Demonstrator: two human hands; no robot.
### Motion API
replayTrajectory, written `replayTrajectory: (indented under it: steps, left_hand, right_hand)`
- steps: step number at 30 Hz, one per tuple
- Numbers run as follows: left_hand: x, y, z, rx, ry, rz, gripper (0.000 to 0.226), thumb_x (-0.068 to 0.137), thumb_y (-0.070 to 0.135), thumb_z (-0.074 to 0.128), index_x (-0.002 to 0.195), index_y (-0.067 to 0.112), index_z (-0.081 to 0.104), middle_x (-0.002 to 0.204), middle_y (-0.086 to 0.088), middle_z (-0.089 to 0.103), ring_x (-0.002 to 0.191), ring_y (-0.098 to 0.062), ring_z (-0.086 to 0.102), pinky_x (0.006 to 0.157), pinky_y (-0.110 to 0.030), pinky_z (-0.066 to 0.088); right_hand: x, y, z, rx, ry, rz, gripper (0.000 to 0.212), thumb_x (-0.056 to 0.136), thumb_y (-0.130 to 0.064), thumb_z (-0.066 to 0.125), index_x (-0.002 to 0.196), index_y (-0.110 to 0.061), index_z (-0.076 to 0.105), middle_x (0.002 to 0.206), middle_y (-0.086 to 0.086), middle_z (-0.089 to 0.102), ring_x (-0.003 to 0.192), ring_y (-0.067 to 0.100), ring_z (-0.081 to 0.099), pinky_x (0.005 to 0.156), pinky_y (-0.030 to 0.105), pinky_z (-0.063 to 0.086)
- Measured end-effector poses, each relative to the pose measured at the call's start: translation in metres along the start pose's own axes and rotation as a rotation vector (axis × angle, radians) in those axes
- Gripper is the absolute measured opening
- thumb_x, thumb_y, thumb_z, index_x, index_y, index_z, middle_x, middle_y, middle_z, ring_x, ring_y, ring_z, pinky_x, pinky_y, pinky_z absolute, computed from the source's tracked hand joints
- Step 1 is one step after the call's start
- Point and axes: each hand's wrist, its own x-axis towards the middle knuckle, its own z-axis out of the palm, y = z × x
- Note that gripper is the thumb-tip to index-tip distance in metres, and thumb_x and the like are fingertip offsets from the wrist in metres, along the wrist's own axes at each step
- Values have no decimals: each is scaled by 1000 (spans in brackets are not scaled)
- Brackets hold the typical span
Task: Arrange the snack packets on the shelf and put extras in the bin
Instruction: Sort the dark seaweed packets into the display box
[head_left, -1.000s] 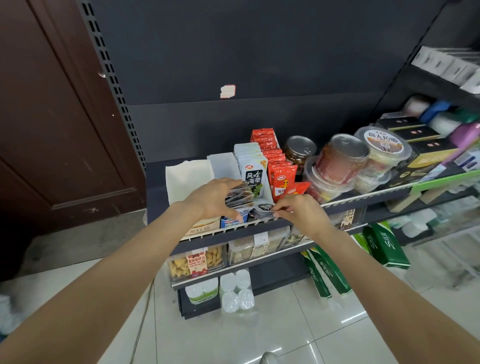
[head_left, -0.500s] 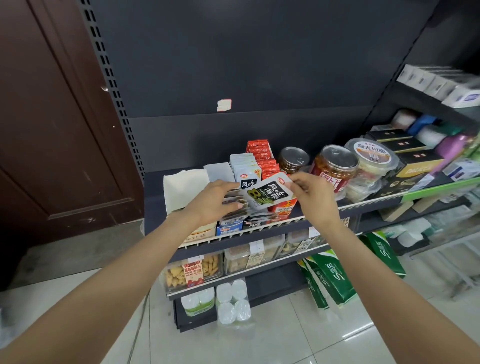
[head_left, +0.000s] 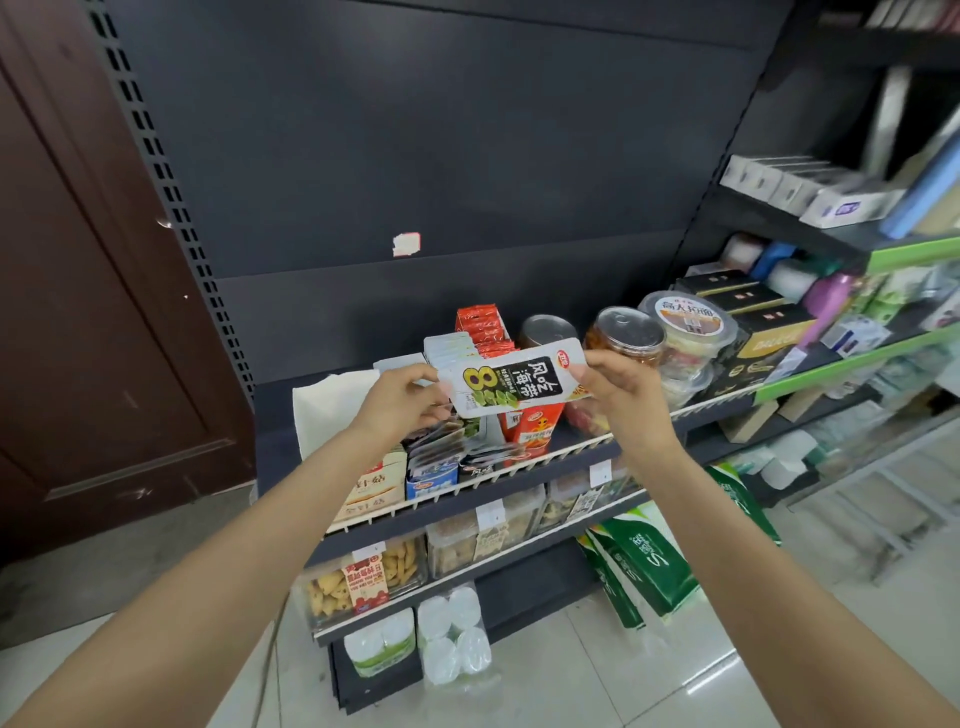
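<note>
Both hands are closed on one seaweed snack packet (head_left: 511, 382), which is held flat-on in the air above the front of the shelf (head_left: 545, 460). Its left short edge is pinched by the left hand (head_left: 402, 400), its right short edge by the right hand (head_left: 621, 384).

The packet is judged to be light, thin and flexible, with a glossy film that may slip under a loose pinch. It is best taken by the sealed edges, as it is now, so the filled middle is not creased. Little force should be needed. The standing row of white packets (head_left: 449, 351) behind it and the loose pile of packets (head_left: 447, 447) lying at the wire front rail are likely to topple or slide if brushed. No bin can be made out in this view.

Compared with half a second earlier, the packet has been raised and turned more squarely to the camera, and the left hand has been moved off the pile onto the packet. A second ago both hands were down among the loose packets at the rail.
</note>
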Motion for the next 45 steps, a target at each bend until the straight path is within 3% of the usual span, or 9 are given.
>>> replayTrajectory:
  steps: [5,10,14,17,19,22,30,36,45]
  left_hand:
    - [-8,3,-9,-119,7,29,15,92,7,56,101,-1,66,89,-16,69,69,-9,70,73,-20,57]
    - [-19,6,-20,-235,36,38,13,92,5,56,98,0,66,96,-13,70,84,-15,72,75,-19,57]
    - [-31,11,-26,-289,4,91,16,92,9,55,94,5,71,102,-8,71,95,-10,68,89,-20,52]
    - [-34,12,-27,-263,41,124,13,89,16,61,97,13,71,106,3,68,94,4,64,90,-16,48]
    - [-34,11,-30,-139,36,171,24,84,12,68,106,22,68,109,8,67,97,1,62,84,-14,46]
    - [-36,11,-29,-125,5,170,48,78,-2,71,117,22,62,101,1,69,93,-12,67,83,-27,54]
    - [-37,19,-17,-93,43,243,53,82,-7,65,120,30,59,96,4,64,100,-19,65,88,-36,55]
    - [-31,16,-15,-107,50,245,53,83,-7,63,128,20,57,91,11,62,90,-11,64,84,-27,56]
    - [-20,8,-17,-199,28,159,51,85,-8,60,118,30,57,96,7,63,92,-13,63,69,-17,56]
  right_hand:
    - [1,-1,-1,-192,65,-46,14,89,-19,61,84,-29,71,84,-14,71,74,-5,65,66,12,49]
    - [-1,-4,5,-360,67,3,27,94,-28,55,77,-12,67,70,-2,68,50,-4,57,52,14,44]
    - [-6,-9,11,48,67,193,39,94,-41,48,93,-7,67,87,7,72,79,15,70,70,25,57]
    - [-11,-7,11,49,40,169,10,89,-16,61,96,-10,67,103,9,69,93,19,68,69,22,57]
    - [-13,-5,10,28,41,144,19,85,-2,64,99,-15,66,106,8,68,93,19,68,66,23,57]
    - [-14,-6,9,42,19,113,35,85,5,62,108,-21,65,109,2,67,97,18,66,68,25,57]
    - [-15,-4,7,82,-10,82,49,85,9,59,108,-34,62,109,0,67,102,14,63,69,28,59]
    - [-11,-4,5,102,-35,88,48,86,8,58,110,-34,62,113,5,66,103,17,63,66,24,56]
    - [-10,-9,9,150,-26,77,34,95,1,45,113,-21,64,108,-1,69,96,5,66,68,21,56]
